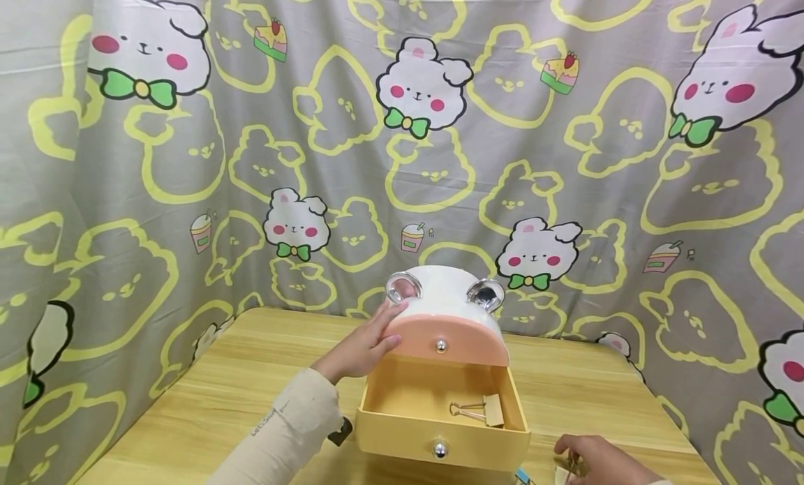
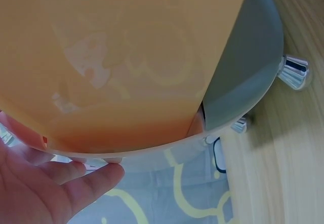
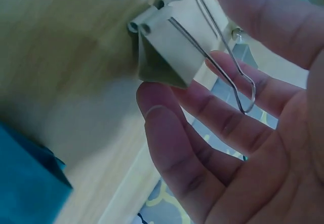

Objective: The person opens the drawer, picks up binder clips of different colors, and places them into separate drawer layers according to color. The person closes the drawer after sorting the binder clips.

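See a grey curtain (image 1: 565, 192) behind and to both sides of the work, printed with yellow animal outlines and white faces in green bows. In front, see a wooden tabletop (image 1: 584, 384). On the tabletop, see a white drawer unit (image 1: 442, 289), rounded on top, with two shiny silver cups at the front like eyes.

Find the lower yellow drawer (image 1: 402, 436) pulled well out, with the inside in plain view, and the upper pink drawer (image 1: 411, 337) closed above. In the yellow drawer, see one beige binder clip (image 1: 493, 410) lying near the right wall, wire handles pointing left.

See the left hand (image 1: 364, 345) laid against the left side of the drawer unit, fingers mostly straight, thumb apart and over the pink front. See the right hand (image 1: 599, 460) low, to the right of the yellow drawer, fingers bent, pinching a cream binder clip (image 3: 177, 46) with wire handles toward the palm. Cannot tell any contact between that clip and the tabletop. Near the left sleeve (image 1: 289, 415), see a small black object (image 1: 341, 433). Between yellow drawer and right hand, see a blue clip (image 1: 523, 476), partly cut off. On each drawer front, see one round silver knob (image 1: 440, 449).
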The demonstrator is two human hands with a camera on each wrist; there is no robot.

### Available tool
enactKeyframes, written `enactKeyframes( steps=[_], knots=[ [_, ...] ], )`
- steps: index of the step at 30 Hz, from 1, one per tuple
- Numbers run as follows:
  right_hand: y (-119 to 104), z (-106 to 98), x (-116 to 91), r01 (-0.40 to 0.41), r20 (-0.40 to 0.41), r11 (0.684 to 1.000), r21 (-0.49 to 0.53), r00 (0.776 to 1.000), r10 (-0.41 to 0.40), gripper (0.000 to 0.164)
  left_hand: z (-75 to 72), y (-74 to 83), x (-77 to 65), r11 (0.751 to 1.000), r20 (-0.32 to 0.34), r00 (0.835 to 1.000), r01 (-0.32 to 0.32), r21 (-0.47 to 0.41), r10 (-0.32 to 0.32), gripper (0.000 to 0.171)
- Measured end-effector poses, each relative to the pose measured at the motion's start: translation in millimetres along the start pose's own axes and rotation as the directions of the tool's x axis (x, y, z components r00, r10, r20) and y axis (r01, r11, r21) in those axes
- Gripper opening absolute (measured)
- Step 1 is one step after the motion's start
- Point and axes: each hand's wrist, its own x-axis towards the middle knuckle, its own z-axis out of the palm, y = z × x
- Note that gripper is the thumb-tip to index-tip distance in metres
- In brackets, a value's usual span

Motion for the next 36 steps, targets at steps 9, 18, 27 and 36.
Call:
enactKeyframes(
  steps=[9,18,27,36],
  knots=[
    [6.5,2.8,0.8,0.020,-0.004,1.000,0.004,1.000,-0.020,0.032,0.1,0.2,0.6,1.000,0.005,1.000,0.018,-0.003,-0.018,0.057],
    [6.0,4.9,-1.3,-0.001,0.002,0.999,0.042,1.000,0.001,0.027,0.7,-1.4,1.8,1.000,0.009,1.000,0.017,0.001,-0.017,0.057],
    [3.4,5.3,-1.3,0.004,-0.005,0.997,0.076,1.000,-0.004,0.029,0.4,-2.0,0.6,0.999,0.004,0.999,0.032,-0.011,-0.032,0.057],
    [6.8,6.9,1.5,0.039,-0.014,0.999,0.021,0.999,-0.039,0.024,-0.4,0.3,0.1,1.000,0.006,1.000,0.025,-0.017,-0.025,0.057]
  ],
)
